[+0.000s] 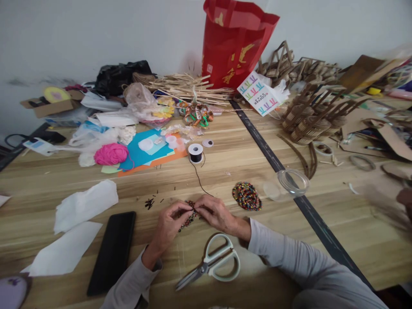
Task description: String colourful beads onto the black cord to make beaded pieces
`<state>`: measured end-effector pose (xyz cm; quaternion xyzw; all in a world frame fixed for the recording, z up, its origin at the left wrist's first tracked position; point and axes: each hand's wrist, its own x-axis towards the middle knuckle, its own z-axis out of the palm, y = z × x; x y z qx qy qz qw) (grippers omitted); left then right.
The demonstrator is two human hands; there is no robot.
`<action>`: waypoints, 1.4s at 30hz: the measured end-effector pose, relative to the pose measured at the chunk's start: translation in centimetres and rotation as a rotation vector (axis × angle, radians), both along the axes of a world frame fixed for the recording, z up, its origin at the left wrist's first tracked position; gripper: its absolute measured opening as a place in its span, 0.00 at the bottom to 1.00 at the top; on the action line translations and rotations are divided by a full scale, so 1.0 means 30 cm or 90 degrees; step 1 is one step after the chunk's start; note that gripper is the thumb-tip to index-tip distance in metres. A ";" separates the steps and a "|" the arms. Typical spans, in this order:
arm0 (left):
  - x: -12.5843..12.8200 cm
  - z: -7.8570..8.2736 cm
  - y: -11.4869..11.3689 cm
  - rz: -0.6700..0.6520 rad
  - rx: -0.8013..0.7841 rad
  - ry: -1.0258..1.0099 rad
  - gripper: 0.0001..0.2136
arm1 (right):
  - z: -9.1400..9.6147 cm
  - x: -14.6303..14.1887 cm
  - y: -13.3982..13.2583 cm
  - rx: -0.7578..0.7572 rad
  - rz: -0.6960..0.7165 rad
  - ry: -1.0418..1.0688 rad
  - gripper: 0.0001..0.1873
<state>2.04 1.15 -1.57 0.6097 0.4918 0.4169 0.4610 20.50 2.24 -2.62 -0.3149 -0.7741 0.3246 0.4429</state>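
My left hand (168,223) and my right hand (216,214) meet fingertip to fingertip above the table, both closed in a pinch. Between them they grip a thin black cord (201,183), which trails from a white spool (195,153) to my right hand; its end at the fingertips is very small. Dark, multicoloured small beads (186,222) lie under and around the fingers, partly covered by them. To the right rests a coil of colourful beaded strings (246,196). White-handled scissors (222,257) lie just below my hands, blades pointing left.
Short dark sticks (149,203) lie left of my hands. Further left are a black phone (112,253) and white paper (85,206). A roll of clear tape (292,182) is at right. Pink yarn (111,154), a red bag (236,43) and small woven baskets (310,126) stand farther back.
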 end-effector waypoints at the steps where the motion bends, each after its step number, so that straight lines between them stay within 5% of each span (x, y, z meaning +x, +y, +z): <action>1: 0.000 0.000 -0.001 0.001 0.001 -0.001 0.01 | 0.002 0.001 0.001 0.000 0.003 -0.007 0.08; 42: 0.000 -0.001 -0.006 -0.009 -0.050 -0.009 0.02 | -0.005 0.003 0.003 0.018 0.032 -0.051 0.06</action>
